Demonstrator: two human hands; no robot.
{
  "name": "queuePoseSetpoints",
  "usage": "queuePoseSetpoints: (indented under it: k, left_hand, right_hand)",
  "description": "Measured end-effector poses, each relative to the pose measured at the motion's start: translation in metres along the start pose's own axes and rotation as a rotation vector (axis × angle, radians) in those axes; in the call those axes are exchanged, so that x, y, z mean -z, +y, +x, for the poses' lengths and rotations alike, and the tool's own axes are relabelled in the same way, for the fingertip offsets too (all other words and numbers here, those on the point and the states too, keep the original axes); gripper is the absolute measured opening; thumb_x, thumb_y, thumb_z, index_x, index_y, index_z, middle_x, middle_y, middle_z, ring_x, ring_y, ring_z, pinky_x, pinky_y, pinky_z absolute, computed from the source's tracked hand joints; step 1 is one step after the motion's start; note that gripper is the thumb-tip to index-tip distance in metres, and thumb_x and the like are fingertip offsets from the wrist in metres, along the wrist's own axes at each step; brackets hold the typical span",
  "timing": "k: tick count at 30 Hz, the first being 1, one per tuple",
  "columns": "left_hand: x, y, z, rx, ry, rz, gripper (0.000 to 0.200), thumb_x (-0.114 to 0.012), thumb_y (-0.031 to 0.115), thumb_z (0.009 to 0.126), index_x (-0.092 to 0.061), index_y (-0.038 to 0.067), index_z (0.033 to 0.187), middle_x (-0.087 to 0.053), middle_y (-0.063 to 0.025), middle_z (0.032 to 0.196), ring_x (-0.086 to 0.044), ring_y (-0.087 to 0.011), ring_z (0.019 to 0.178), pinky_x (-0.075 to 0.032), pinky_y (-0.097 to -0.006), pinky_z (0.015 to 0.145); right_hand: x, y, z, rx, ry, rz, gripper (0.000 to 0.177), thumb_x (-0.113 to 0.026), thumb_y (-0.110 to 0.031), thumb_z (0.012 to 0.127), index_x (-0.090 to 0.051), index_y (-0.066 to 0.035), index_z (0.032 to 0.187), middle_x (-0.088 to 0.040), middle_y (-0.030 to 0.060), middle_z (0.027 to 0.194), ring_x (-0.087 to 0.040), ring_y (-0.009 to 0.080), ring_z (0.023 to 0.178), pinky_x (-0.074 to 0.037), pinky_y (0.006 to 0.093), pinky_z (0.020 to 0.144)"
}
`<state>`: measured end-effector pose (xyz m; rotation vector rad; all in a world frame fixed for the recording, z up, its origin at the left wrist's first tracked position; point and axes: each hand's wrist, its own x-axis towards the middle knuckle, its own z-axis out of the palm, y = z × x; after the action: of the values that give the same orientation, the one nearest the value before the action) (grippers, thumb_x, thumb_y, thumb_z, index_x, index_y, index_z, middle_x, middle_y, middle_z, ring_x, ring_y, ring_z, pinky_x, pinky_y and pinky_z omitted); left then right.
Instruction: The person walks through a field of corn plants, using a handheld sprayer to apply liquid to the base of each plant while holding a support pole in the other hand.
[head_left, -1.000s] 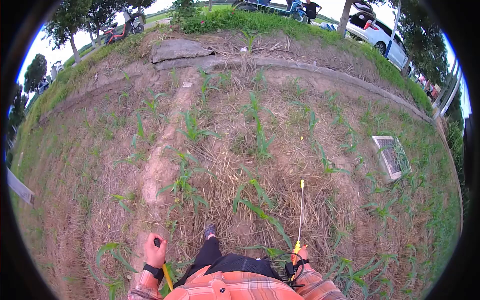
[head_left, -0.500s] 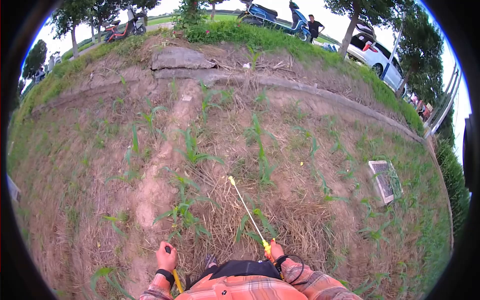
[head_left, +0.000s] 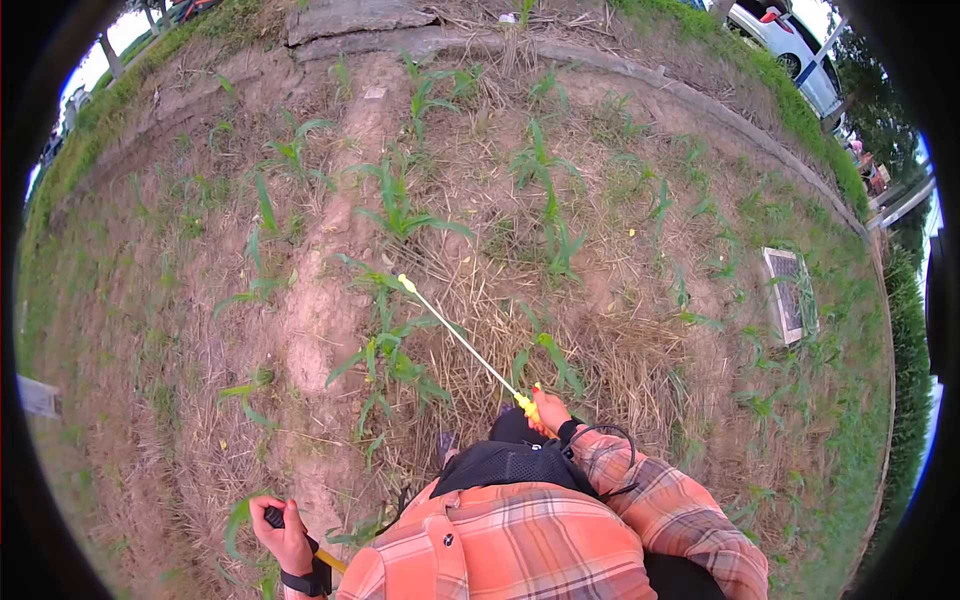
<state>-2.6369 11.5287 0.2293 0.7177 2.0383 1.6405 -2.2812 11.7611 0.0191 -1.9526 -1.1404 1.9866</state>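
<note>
My right hand (head_left: 548, 410) is closed round the yellow-and-orange handle of a sprayer wand (head_left: 463, 342). Its thin white tube points forward and left, and the yellow nozzle (head_left: 406, 283) is over young corn plants (head_left: 394, 362). A thin black hose loops by my right wrist. At the lower left, my left hand (head_left: 284, 535) is wrapped round the black grip (head_left: 273, 517) of a yellow lever (head_left: 329, 561). Most of that lever is hidden beside my body.
Rows of young corn (head_left: 400, 215) grow in dry soil strewn with straw (head_left: 640, 350). A framed panel (head_left: 786, 295) lies on the right. Beyond a concrete edge (head_left: 590, 55) are a grassy bank and a white car (head_left: 785, 45). A pale object (head_left: 38, 396) stands at far left.
The view has tilted downward and the ground has shifted up. The wand has swung left, its nozzle nearing the left corn row. My left hand has moved lower and left with the lever.
</note>
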Motion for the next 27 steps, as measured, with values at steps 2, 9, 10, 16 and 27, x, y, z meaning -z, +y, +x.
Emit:
queuePoseSetpoints:
  k: [2,9,10,16,27]
  left_hand:
    - [-0.011,-0.003,0.006,-0.01,0.016,0.046,0.015,-0.053,0.002,0.076,-0.039,0.005,0.074,-0.038,0.0018,0.06,-0.034,-0.0029,0.043,-0.026,-0.0165,0.039]
    - [-0.117,-0.075,0.06,0.031,-0.126,0.18,0.012,-0.055,0.003,0.071,-0.043,0.005,0.071,-0.039,0.0023,0.061,-0.034,-0.0052,0.053,-0.029,-0.02,0.047]
    - [-0.128,-0.074,0.064,0.032,-0.136,0.185,0.012,-0.055,0.003,0.071,-0.043,0.005,0.071,-0.039,0.0023,0.061,-0.034,-0.0052,0.053,-0.029,-0.02,0.047]
    - [-0.212,-0.05,0.095,-0.067,-0.206,0.291,0.012,-0.055,0.003,0.071,-0.043,0.005,0.071,-0.037,0.0036,0.056,-0.034,-0.0047,0.05,-0.028,-0.0202,0.045]
    - [-0.266,0.013,0.123,-0.115,-0.185,0.339,0.012,-0.056,0.004,0.07,-0.044,0.004,0.071,-0.039,0.0015,0.056,-0.036,-0.0067,0.051,-0.031,-0.0214,0.048]
  right_hand:
    - [0.006,-0.007,0.008,-0.01,0.05,0.016,0.053,-0.026,-0.046,0.083,-0.051,-0.002,0.067,-0.05,0.0067,0.047,-0.04,0.0112,0.031,-0.03,0.0234,0.027]
    - [0.066,-0.005,0.062,-0.012,0.237,0.214,0.056,-0.023,-0.045,0.083,-0.052,0.001,0.068,-0.05,0.0083,0.046,-0.04,0.014,0.031,-0.03,0.0274,0.029]
    - [0.079,-0.001,0.07,-0.017,0.26,0.235,0.056,-0.023,-0.045,0.083,-0.052,0.001,0.068,-0.049,0.008,0.046,-0.04,0.014,0.031,-0.03,0.0272,0.029]
    - [0.159,0.006,0.086,-0.001,0.367,0.404,0.058,-0.021,-0.049,0.083,-0.051,-0.002,0.066,-0.048,0.0062,0.045,-0.04,0.0138,0.031,-0.03,0.0262,0.03]
    - [0.256,-0.006,0.085,-0.089,0.406,0.909,0.056,-0.02,-0.051,0.08,-0.046,-0.004,0.066,-0.045,0.0082,0.044,-0.037,0.0163,0.033,-0.031,0.0268,0.032]
